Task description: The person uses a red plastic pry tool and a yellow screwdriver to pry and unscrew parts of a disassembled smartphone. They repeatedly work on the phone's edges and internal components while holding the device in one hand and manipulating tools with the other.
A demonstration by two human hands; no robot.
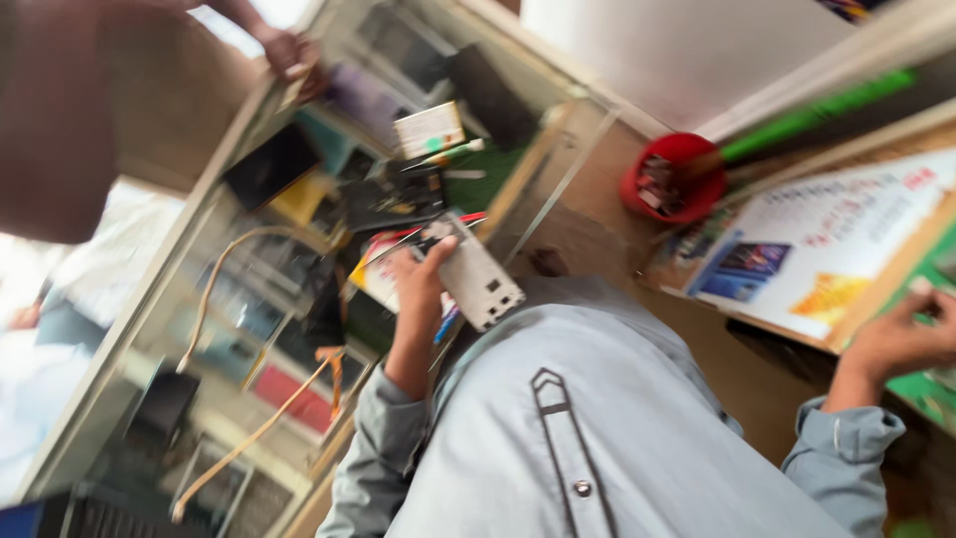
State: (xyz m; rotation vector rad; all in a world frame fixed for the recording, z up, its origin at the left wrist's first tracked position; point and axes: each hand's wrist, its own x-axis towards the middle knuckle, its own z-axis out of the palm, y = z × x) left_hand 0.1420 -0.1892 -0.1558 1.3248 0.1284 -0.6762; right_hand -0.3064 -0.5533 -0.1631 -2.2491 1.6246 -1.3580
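Your left hand (418,274) is closed around an opened phone body (475,271), a pale slab with its inner side and small dark parts showing; the thumb lies across its near edge and the fingers wrap behind. You hold it up in front of your chest, above the glass display counter (199,249). Your right hand (901,334) is stretched out to the side with its fingers bent down onto a green mat (921,389) at the edge of the view; the blur hides whether it grips anything.

The counter fills the left half of the view, its shelves crowded with boxes and dark flat items, and an orange cable (249,438) loops over it. To the right lies a printed poster (836,239) on a wooden surface. A red tub (677,174) of small parts stands beside it. Another person's hand (289,55) rests on the far corner of the counter top.
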